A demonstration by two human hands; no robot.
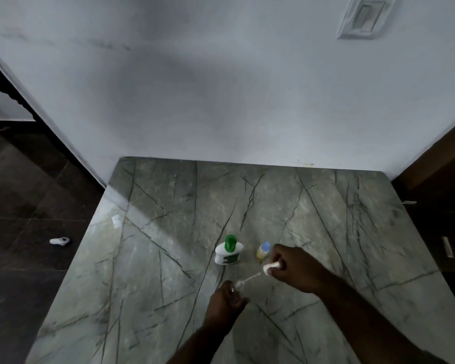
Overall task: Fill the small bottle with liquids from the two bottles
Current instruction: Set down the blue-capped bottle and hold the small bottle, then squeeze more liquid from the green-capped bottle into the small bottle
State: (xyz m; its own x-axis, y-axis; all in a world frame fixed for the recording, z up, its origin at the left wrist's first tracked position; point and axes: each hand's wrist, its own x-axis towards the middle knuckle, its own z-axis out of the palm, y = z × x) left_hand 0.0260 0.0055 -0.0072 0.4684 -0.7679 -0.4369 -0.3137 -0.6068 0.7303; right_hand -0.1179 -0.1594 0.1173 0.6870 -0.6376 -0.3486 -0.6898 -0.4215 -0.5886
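- Marble table (168, 258), grey-green w/ dark veins, is set against a pale wall (221, 88).
- Green-capped bottle (228, 250), white body, is stood upright approx. mid-table; cap is on.
- Blue-capped bottle (263, 250), smaller, w/ yellowish contents, is stood upright just right of it, not touching; cap is on.
- R hand (293, 266) is held just right of and nearer than the blue-capped bottle. Its fingers are curled and what looks like a white dropper (269, 266) is pinched at the bulb end.
- The dropper's thin pale stem is slanted down-left toward the L hand; it is blurred, so contents can't be told.
- L hand (226, 295) is placed on the near side of the green-capped bottle, fingers curled round the small bottle (232, 290). Only a shiny bit at the top is seen; the rest is hidden by fingers.
- The dropper tip is held at or just over the small bottle's mouth; contact can't be told.
- Whether the small bottle is rested on the table or lifted can't be told.
- A small white scrap (115, 221) is seen on the table's far-left part.
- A white object (59, 241) is seen on the dark floor (24, 258) left of the table; kind can't be told.
- A switch plate (363, 18) is fixed on the wall, far right.
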